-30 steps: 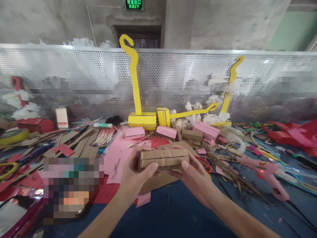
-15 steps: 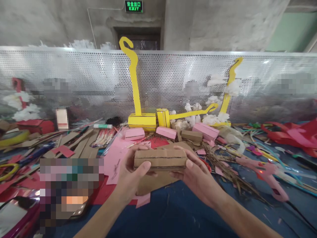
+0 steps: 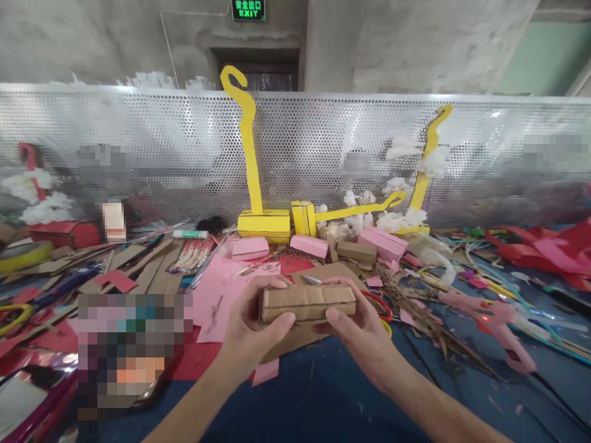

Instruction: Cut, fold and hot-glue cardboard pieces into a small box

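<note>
Between my two hands, above the table, is a brown cardboard box (image 3: 308, 300), long and faceted with creased faces. My left hand (image 3: 258, 326) grips its left end, thumb on the near face and fingers behind. At the right end my right hand (image 3: 357, 323) holds it the same way. Under it lies a flat cardboard sheet (image 3: 295, 344) over pink paper (image 3: 217, 301). Scissors with a red handle (image 3: 382, 306) rest behind my right hand, partly hidden by it, the blade tip showing above the box.
Yellow hooked pieces on yellow boxes (image 3: 264, 226) stand against a perforated metal panel (image 3: 305, 141). Pink boxes (image 3: 249, 247) and another brown box (image 3: 357, 251) line up in front. A pink glue gun (image 3: 496, 320) lies right, beside dry plant strands (image 3: 429, 314). Cardboard strips (image 3: 154, 264) lie left.
The cardboard box has turned in my hands and moved slightly right and down. Both thumbs have shifted inward along its near face. More of the scissors now shows.
</note>
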The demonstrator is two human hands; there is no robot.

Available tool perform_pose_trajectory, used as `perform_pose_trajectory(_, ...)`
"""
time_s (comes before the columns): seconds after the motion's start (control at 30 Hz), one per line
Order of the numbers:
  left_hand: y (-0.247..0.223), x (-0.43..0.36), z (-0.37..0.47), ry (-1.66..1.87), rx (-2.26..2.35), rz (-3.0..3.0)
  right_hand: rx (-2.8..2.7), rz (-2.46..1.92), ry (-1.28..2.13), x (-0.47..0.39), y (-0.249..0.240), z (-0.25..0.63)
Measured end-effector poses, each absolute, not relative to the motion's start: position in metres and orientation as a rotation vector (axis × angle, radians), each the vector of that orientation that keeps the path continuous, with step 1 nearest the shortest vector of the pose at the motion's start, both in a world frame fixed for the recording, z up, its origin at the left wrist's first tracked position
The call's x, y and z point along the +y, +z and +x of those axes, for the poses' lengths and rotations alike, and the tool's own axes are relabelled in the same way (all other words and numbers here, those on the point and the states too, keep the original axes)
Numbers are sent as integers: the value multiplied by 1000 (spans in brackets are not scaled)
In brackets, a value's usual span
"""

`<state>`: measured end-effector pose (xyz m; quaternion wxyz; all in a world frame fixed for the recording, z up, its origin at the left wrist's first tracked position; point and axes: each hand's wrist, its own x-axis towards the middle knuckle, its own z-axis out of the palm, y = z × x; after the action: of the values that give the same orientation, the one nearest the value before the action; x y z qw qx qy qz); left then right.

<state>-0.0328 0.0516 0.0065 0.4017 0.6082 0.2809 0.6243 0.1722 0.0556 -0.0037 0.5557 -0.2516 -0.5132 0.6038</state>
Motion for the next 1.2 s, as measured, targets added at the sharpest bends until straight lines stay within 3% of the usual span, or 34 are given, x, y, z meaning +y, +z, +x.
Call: perform_pose_trajectory(1.2, 5, 48, -33, 1539, 680, 1662, -1261, -681, 1264, 52, -2, 169)
